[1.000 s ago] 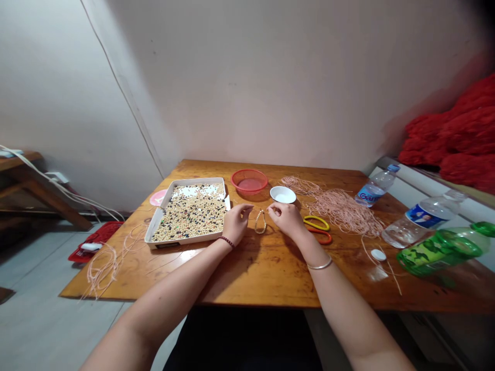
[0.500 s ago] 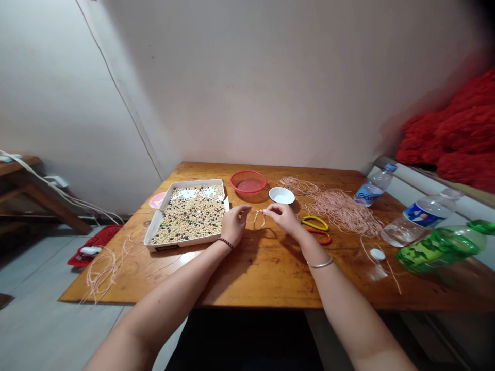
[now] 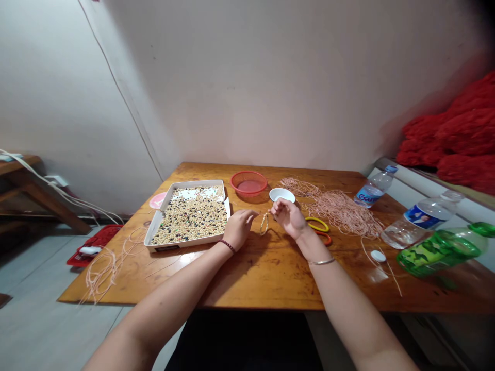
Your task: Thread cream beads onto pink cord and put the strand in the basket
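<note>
A short loop of pale beads on a cord (image 3: 264, 223) hangs between my two hands above the wooden table (image 3: 263, 268). My left hand (image 3: 237, 228) pinches one end of the cord, fingers closed. My right hand (image 3: 288, 216) is turned palm-up and pinches the other end. A white tray of mixed pale and dark beads (image 3: 191, 214) lies just left of my left hand. A small white bowl (image 3: 282, 195) sits right behind my right hand.
A red plastic basket (image 3: 249, 182) stands behind the tray. A heap of pink cord (image 3: 340, 206) and yellow and orange rings (image 3: 317, 224) lie to the right. Two water bottles (image 3: 373, 188), a green bottle (image 3: 441, 250) and a white cap (image 3: 378, 255) occupy the right edge. Loose cords (image 3: 104, 265) trail off the left corner.
Both hands came closer together and lifted slightly. My right hand rolled palm-up, and the bead loop narrowed and now hangs between the hands.
</note>
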### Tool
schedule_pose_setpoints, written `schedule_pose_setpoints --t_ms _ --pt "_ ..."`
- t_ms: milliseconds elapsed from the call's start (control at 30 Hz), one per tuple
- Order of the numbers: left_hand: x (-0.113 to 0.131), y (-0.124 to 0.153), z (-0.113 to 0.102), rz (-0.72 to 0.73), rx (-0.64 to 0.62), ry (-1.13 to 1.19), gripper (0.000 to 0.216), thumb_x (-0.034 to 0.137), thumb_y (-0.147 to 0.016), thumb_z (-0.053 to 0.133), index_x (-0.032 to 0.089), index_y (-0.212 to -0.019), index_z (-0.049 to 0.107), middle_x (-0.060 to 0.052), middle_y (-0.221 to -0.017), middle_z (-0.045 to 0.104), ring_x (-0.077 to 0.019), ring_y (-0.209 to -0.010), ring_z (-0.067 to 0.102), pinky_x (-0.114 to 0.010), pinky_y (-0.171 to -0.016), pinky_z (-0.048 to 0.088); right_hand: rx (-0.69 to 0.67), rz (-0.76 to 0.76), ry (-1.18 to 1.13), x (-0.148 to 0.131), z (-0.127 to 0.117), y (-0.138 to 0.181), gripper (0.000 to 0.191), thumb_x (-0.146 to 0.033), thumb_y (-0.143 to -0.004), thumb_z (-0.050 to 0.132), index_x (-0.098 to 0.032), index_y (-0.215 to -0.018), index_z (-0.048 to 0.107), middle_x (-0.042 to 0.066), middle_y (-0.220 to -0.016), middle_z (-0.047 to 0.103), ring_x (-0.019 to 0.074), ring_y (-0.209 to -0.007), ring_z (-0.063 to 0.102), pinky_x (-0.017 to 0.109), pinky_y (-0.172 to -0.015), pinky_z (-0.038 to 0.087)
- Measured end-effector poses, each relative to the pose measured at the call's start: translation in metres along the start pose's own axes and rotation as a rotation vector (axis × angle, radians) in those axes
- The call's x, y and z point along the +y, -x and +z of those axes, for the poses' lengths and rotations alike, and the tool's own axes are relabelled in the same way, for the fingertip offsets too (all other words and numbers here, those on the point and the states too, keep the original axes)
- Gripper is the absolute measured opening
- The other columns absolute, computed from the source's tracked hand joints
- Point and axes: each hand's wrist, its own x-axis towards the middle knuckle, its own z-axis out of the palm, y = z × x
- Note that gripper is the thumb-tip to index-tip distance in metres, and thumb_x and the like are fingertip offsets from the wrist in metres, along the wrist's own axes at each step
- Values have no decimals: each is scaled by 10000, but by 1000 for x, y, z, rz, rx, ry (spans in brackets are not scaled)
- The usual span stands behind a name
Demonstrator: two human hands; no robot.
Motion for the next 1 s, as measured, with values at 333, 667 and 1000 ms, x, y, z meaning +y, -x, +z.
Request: schedule_pose_setpoints --t_ms 333,667,1000 --pt "3 2 -2 59 8 -153 125 215 -895 549 224 -923 671 -35 -872 702 -185 -826 624 -288 -724 468 24 -22 410 15 -7 -7 333 -462 -639 736 -168 -797 736 51 -778 709 141 -689 583 250 -604 411" --pt "5 2 -7 174 135 -278 116 234 -904 540 219 -888 654 -20 -816 681 -191 -797 553 -298 -707 450 -191 -52 730 27 -14 -8 327 -384 -659 737 -157 -893 758 106 -897 733 228 -824 654 373 -790 477" --pt "8 -1 -8 -44 252 -139 261 223 -862 568 193 -1121 563 -69 -1031 632 -244 -993 516 -388 -892 402 -253 114 537 8 1 4 245 -372 -668 730 -153 -774 758 40 -725 680 119 -660 515 247 -615 368"
